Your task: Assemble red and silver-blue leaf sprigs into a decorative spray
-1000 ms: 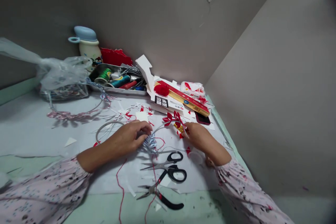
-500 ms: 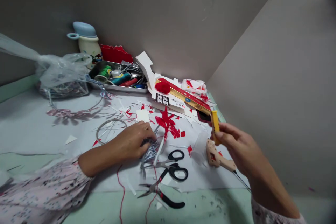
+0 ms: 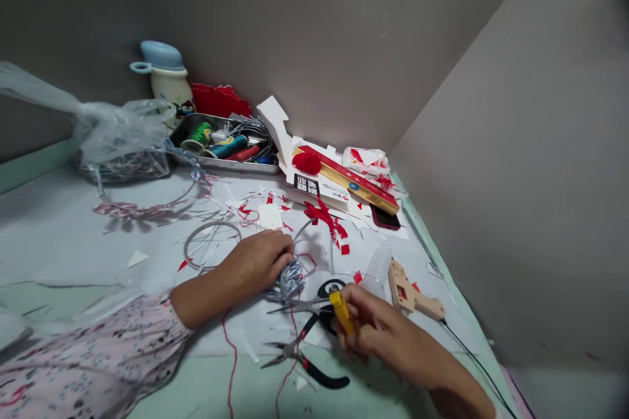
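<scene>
My left hand [image 3: 260, 255] is closed at the middle of the table, pinching a thin hoop [image 3: 301, 228] wrapped in pale material. Shiny silvery-blue strips [image 3: 293, 277] bunch below its fingers, and a red ornament [image 3: 320, 213] sits at the hoop's far side. My right hand [image 3: 376, 321] grips a yellow lighter [image 3: 343, 311], its metal top pointing up and left. Beneath the lighter lie black-handled scissors [image 3: 307, 306], partly covered by that hand. Pliers [image 3: 289, 351] with black and red handles rest nearer me, and red thread [image 3: 230, 353] trails towards the front edge.
A beige glue gun [image 3: 413, 292] lies to the right, its cord running to the front. Behind are a metal tray [image 3: 236, 163] of thread spools, a gold and red box [image 3: 363, 191], a phone [image 3: 384, 217] and a bagged bundle [image 3: 122, 144]. Paper scraps are scattered around.
My right hand has brought the lighter left and nearer me, from beside the glue gun to over the scissors. The hoop and red ornament have turned in my left hand; the phone now shows more.
</scene>
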Demonstrator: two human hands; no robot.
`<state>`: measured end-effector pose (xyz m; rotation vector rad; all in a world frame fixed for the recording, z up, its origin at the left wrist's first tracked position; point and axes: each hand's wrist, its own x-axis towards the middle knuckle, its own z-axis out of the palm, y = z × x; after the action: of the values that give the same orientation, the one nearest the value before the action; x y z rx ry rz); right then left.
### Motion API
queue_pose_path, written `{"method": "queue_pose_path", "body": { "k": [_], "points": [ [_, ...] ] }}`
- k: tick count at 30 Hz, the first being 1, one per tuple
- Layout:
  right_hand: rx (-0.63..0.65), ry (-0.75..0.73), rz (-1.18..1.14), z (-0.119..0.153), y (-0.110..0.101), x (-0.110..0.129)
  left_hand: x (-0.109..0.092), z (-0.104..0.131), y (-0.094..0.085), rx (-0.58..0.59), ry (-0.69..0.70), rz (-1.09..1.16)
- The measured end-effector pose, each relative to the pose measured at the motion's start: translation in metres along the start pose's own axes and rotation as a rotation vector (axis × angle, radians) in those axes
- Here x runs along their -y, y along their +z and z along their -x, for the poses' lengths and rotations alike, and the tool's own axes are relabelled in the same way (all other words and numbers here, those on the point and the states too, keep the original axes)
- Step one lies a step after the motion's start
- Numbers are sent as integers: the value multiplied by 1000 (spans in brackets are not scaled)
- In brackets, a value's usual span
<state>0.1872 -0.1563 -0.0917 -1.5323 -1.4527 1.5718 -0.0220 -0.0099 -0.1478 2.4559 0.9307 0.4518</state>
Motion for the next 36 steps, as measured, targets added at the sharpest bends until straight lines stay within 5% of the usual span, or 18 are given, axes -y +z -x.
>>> {"method": "queue_pose_path", "body": {
  "k": [7, 14, 25, 36],
  "points": [
    [-206, -121, 244, -34, 9, 13, 2, 1, 0, -11, -72, 41],
    [-88, -218, 159, -68, 23, 7, -1, 0, -10, 3, -163, 152],
    [-369, -259, 746, -66, 34, -2, -1, 3, -16, -27, -165, 256],
    [-582, -130, 948, -78, 32, -3, 3, 4, -12, -91, -38, 224]
  ]
}}
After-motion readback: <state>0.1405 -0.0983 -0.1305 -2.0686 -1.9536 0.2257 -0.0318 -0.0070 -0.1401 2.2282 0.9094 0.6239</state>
